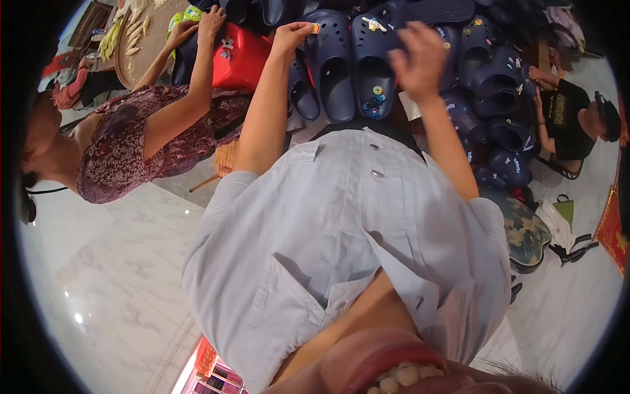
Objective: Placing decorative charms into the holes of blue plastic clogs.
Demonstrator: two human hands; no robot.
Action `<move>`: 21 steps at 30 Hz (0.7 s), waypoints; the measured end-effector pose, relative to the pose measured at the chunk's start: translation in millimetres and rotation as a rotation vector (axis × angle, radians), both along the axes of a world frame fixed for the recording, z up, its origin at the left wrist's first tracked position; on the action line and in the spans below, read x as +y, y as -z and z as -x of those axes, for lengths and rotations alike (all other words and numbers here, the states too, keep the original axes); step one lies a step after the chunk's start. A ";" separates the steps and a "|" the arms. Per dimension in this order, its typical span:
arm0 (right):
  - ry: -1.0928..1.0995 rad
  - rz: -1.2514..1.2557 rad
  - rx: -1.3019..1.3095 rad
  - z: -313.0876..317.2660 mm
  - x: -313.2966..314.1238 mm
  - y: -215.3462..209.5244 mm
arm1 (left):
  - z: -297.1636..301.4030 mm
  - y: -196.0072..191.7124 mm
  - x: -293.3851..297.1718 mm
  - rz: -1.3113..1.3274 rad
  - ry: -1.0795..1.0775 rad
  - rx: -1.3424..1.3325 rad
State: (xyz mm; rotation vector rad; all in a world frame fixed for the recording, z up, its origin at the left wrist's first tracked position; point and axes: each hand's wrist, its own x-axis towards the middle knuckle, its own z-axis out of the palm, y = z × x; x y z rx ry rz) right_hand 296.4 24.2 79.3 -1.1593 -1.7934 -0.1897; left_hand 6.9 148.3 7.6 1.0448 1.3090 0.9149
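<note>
Two navy clogs with holes lie side by side in front of me, the left clog (326, 49) and the right clog (362, 49). A small yellow-and-red shoe charm (315, 28) is pinched in the fingertips of my left hand (293, 38), at the upper left edge of the left clog. My right hand (421, 62), a little blurred, hovers by the right clog's outer side with its fingers apart. A white figure charm (374, 23) sits on the right clog's top. Inside its foot opening lie a round yellow-green charm (377, 90) and a blue charm (373, 105).
Many navy clogs (495, 92) are heaped to the right and beyond. At the left, a co-worker (144, 131) handles green clogs (190, 14) beside a red container (243, 58). Another person (571, 118) sits far right. A patterned cushioned seat (525, 230) stands nearby.
</note>
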 end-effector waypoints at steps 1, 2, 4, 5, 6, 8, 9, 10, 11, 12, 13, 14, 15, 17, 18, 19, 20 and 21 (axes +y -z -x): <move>-0.084 0.069 -0.066 17.1 -0.9 13.6 | -2.2 3.0 5.6 0.010 0.028 0.080; -0.182 0.154 -0.125 29.9 -1.3 29.2 | -4.8 5.3 12.5 0.018 0.057 0.161; -0.252 0.243 -0.270 50.1 -5.6 46.7 | -6.4 15.7 24.3 -0.051 0.093 0.209; -0.259 0.278 -0.310 56.6 -7.7 56.6 | -7.0 19.9 28.5 -0.115 0.130 0.260; -0.256 0.318 -0.351 58.7 -7.4 61.9 | -13.7 18.7 31.2 -0.120 0.138 0.254; -0.198 0.295 -0.418 55.3 -8.8 71.4 | -26.1 16.6 33.9 -0.103 0.126 0.666; -0.194 0.271 -0.418 54.9 -8.1 72.4 | -26.6 20.0 36.1 -0.096 0.132 0.675; -0.202 0.238 -0.418 58.8 -9.2 71.0 | -16.9 29.8 37.4 -0.103 0.116 0.676; -0.201 0.217 -0.414 63.0 -9.1 69.6 | -6.9 38.7 39.4 -0.121 0.109 0.630; -0.204 0.210 -0.421 66.8 -9.8 68.8 | -0.8 45.0 42.8 -0.139 0.112 0.581; -0.182 0.244 -0.418 59.6 -9.3 72.5 | -19.0 35.4 43.1 -0.164 0.170 0.595; -0.158 0.279 -0.416 53.1 -9.1 76.1 | -33.3 24.7 41.8 -0.161 0.220 0.698; -0.204 0.270 -0.394 57.7 -7.6 71.3 | -18.3 30.3 43.6 -0.251 0.242 0.648; -0.261 0.281 -0.318 55.6 -4.9 69.3 | -19.4 26.7 45.4 -0.348 0.306 0.663; -0.263 0.368 -0.165 58.8 -2.3 79.9 | -18.1 27.1 47.5 -0.255 0.316 0.561; -0.275 0.271 -0.216 59.6 -1.1 78.9 | -11.3 33.7 46.6 -0.269 0.281 0.540; -0.278 0.267 -0.270 59.3 -1.4 77.3 | -8.3 38.7 46.8 -0.278 0.279 0.548; -0.317 0.216 -0.324 75.1 -0.9 67.7 | 34.4 68.5 50.2 -0.380 0.207 0.564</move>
